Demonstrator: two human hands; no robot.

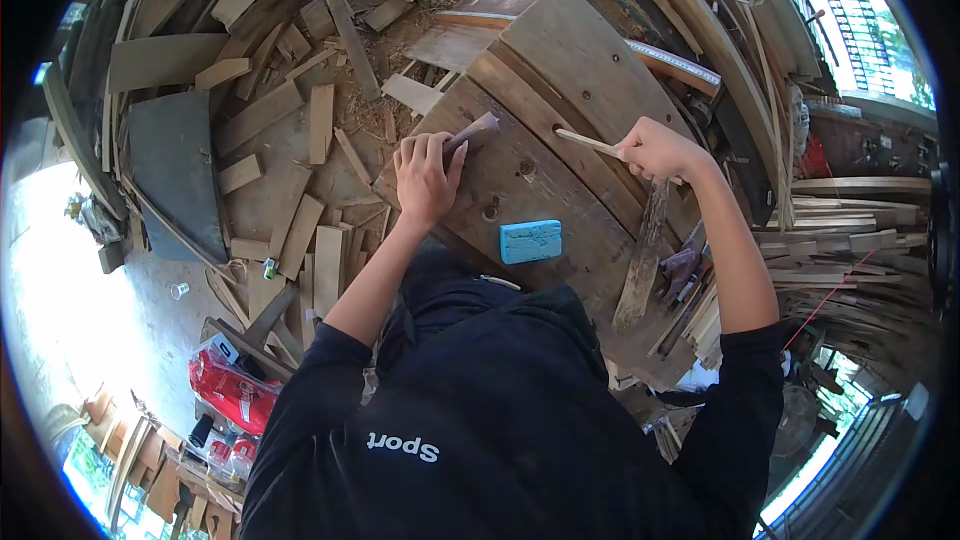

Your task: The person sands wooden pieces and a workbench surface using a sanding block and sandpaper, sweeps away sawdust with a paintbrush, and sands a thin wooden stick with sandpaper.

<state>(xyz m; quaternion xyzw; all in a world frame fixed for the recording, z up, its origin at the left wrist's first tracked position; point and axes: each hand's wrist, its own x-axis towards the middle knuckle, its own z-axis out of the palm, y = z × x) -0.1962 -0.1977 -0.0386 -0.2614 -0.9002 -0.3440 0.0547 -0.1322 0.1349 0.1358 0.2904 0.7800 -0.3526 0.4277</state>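
My left hand (427, 178) is closed round a short dark wooden block (478, 130) near the left edge of the wooden workbench (580, 190). In my right hand (655, 152) is a thin pale wooden stick (588, 141), its free end pointing left over the bench. A gap separates the stick's tip from the block. Nearer my body, a light blue rectangular block (530, 241) lies on the bench top.
Wood offcuts (322, 125) litter the floor at the left. A rough wooden piece (638, 280) lies on the bench's right part, beside some tools (682, 270). Stacked wood strips (840, 240) stand at the right. A red bag (232, 388) is at lower left.
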